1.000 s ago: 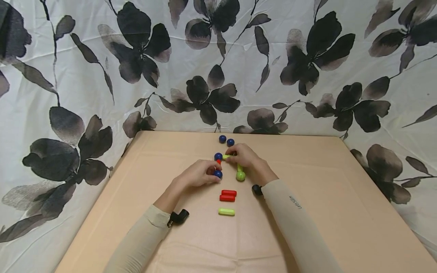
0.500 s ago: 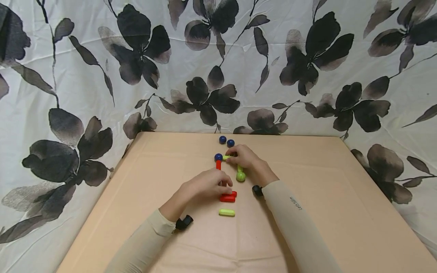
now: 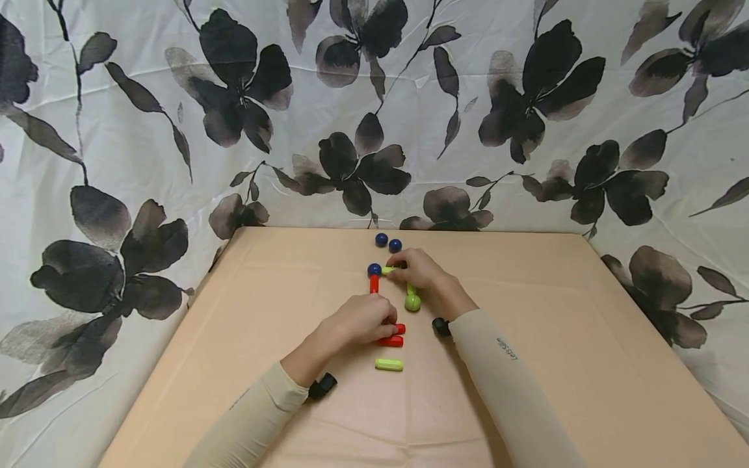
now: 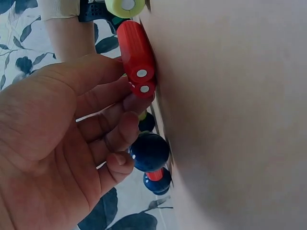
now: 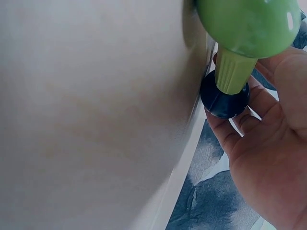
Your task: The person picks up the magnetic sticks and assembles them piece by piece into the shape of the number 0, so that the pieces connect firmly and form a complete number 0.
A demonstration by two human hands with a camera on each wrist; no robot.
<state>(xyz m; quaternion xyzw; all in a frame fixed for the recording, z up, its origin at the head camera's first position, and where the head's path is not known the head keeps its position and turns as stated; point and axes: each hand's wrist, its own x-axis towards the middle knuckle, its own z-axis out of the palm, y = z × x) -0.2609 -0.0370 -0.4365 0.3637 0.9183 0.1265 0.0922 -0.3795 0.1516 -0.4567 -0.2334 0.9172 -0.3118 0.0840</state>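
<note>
My left hand (image 3: 361, 318) is over two short red rods (image 3: 391, 341) lying side by side; thumb and fingers pinch the farther red rod (image 4: 145, 89). My right hand (image 3: 422, 268) holds a dark blue ball (image 5: 224, 99) at the corner of a ball-and-rod shape. From that ball a yellow-green rod (image 5: 233, 72) runs to a green ball (image 3: 412, 303). Another yellow-green rod (image 3: 387, 270) leads left to a blue ball (image 3: 374, 269). A red rod (image 3: 374, 284) extends from it toward me, and a blue ball (image 4: 150, 152) at its near end is hidden by my left hand in the head view.
Two loose blue balls (image 3: 381, 240) lie near the table's far edge. Closer to me than the red rods is a single yellow-green rod (image 3: 389, 364). A floral cloth (image 3: 445, 130) hangs behind the tan table (image 3: 556, 312).
My left hand has left the near blue ball of the shape, moved toward me and slightly right, and taken hold of the farther loose red rod. My right hand stays in place.
</note>
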